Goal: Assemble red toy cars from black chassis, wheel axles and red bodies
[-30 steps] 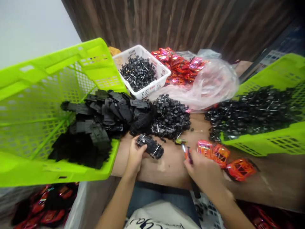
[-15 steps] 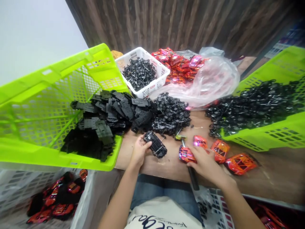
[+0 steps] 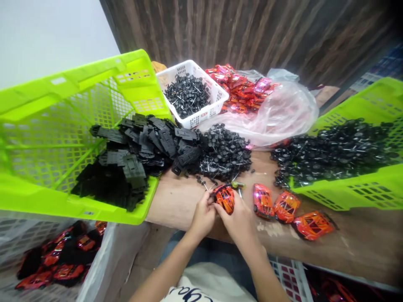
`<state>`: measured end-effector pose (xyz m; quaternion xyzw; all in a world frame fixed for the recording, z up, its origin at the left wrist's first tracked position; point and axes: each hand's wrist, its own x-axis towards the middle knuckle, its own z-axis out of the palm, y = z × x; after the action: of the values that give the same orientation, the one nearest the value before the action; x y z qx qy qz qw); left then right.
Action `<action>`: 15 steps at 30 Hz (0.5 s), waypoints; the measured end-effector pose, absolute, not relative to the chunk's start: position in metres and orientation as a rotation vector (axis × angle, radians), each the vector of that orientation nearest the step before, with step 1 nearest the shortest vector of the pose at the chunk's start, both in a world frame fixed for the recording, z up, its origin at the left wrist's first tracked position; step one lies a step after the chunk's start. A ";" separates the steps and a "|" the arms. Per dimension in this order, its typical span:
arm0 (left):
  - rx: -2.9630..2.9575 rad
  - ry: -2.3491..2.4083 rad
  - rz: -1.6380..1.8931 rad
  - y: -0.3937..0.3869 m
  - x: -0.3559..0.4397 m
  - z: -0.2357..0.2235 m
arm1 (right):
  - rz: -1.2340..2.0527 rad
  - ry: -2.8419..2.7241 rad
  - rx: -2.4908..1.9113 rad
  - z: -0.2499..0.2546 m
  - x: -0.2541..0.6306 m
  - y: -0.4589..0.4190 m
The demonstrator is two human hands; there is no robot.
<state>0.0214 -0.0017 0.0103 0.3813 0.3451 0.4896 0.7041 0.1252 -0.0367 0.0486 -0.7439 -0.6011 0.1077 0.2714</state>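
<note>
An orange toy car is held between my two hands above the front of the table. My left hand pinches its left end, and my right hand grips its right side. The car's black underside is mostly hidden; a dark edge shows at the left fingers. Just behind my right hand is a hammer, its head and part of its shaft visible and the handle hidden. To the right, three orange car bodies lie in a row, the closest being a pinkish-orange one.
A green crate at left spills black chassis plates. Wheel axles are heaped mid-table, in a white basket and in the right green crate. Red car shells lie at the back by a plastic bag.
My right hand has brought an orange car body leftward from beside the hammer to the black chassis in my left hand. Both hands now meet around the car.
</note>
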 end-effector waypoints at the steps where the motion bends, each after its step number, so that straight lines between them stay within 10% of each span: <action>1: 0.861 0.764 1.097 -0.003 0.022 0.009 | 0.291 -1.624 -2.009 0.047 0.127 -0.037; 15: 0.698 0.722 1.055 -0.010 0.014 0.018 | 0.277 -1.597 -1.927 0.022 0.125 -0.048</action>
<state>0.0143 -0.0099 0.0176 0.3190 0.3300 0.4821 0.7462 0.1246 -0.0483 0.0222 -0.7285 -0.6035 0.1047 0.3068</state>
